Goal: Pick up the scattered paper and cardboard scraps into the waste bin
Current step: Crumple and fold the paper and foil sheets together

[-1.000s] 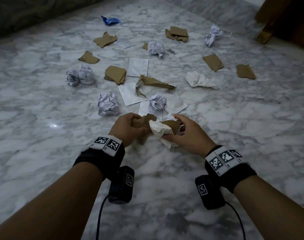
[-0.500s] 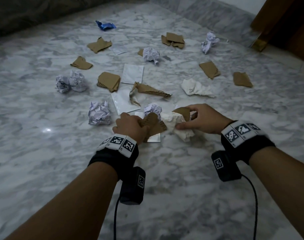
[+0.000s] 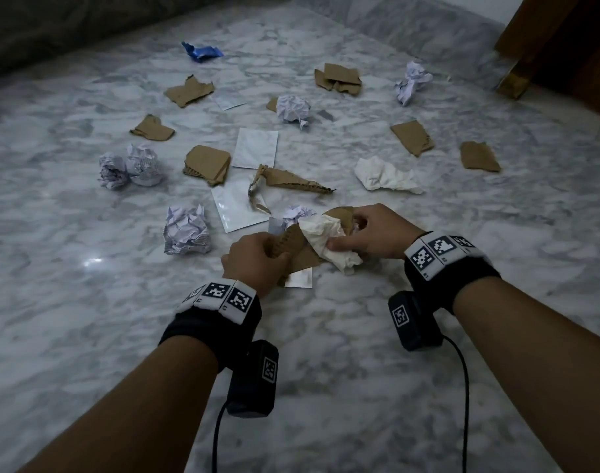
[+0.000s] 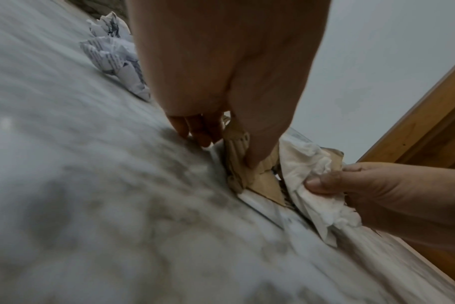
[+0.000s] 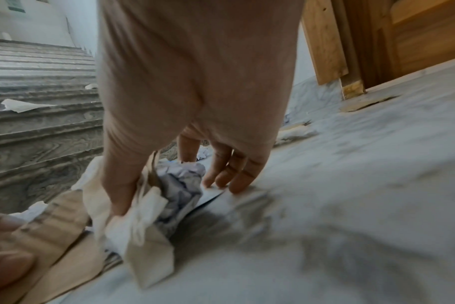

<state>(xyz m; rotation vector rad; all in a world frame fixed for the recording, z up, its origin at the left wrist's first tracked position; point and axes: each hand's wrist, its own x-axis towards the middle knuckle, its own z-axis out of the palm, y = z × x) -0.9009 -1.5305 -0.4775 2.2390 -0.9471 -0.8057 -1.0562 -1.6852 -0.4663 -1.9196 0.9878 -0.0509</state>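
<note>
Both grips hold scraps: left hand [image 3: 254, 259] cardboard [image 3: 291, 245], right hand [image 3: 377, 233] tissue [image 3: 320, 235], beside paper ball [image 3: 186, 229].

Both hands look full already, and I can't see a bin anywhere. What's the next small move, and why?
Probably gather the two handfuls into one bundle and lift it off the floor. The left hand holds a cardboard scrap, the right hand pinches a white tissue against it, and many scraps remain. No bin is in view, so locate it next.

Head view looks forward and down over both forearms onto the marble floor [image 3: 87, 302]. Each wrist view sits close behind its hand, low over floor. All three share the white tissue [image 3: 325, 237].
</note>
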